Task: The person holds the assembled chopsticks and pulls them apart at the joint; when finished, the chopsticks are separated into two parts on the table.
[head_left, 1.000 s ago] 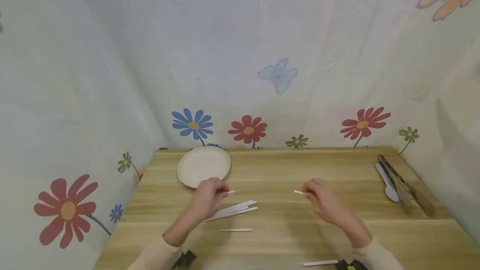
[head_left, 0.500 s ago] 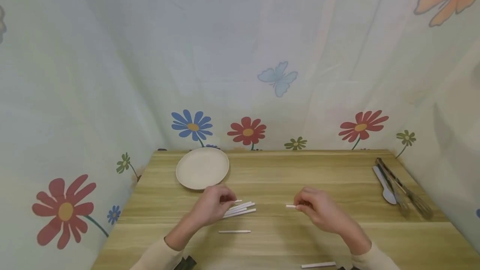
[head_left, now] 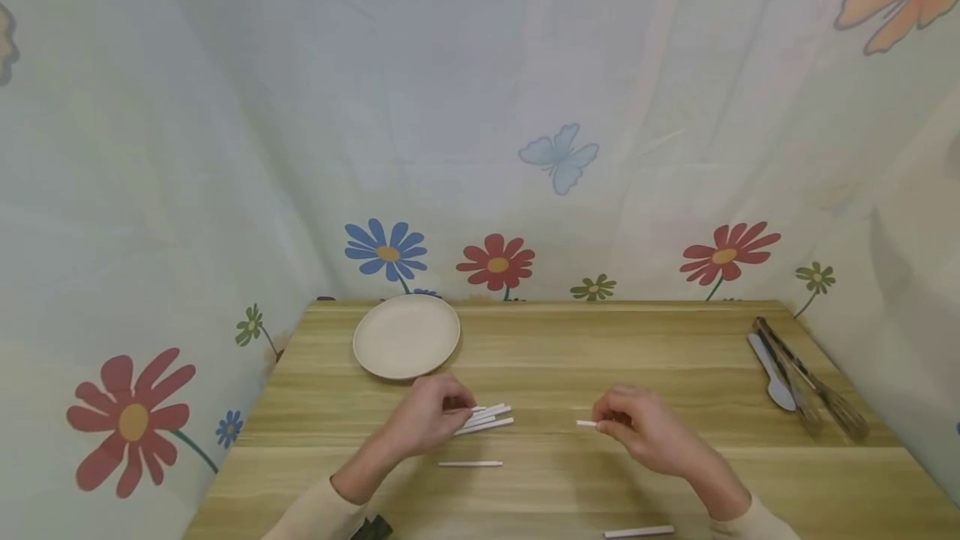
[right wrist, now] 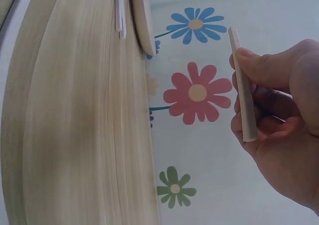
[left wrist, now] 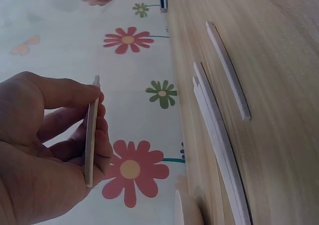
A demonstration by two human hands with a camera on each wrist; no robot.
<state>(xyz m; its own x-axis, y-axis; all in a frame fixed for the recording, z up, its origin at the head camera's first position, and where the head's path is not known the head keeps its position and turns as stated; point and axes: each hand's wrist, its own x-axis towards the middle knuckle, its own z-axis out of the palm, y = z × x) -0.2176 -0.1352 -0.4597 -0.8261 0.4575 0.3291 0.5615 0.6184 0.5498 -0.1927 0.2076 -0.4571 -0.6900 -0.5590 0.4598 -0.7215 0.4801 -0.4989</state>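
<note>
Each grip is narrow and full: the left hand (head_left: 432, 417) pinches one white stick (left wrist: 91, 140), and the right hand (head_left: 639, 427) pinches a second stick (right wrist: 243, 85), thumb against fingers in both. What any next move seems to turn on is the line between these two — they point at each other across a gap, both raised off the surface (head_left: 555, 340). In the head view, the left one's long axis runs nearly level, its tip toward the right hand; the right one's tip looks back toward the left, slightly nearer the person, so the two axes look close to one line but not quite on it. The left tip steps down to a narrower end; whether the facing end of the other is hollow, I cannot tell.

The left hand is much the nearer to the loose pile of sticks (head_left: 491, 420), which lies just beside its fingertips — slanting away rightward. A lone stick (head_left: 470, 464) lies on the near side of that pile.
</note>
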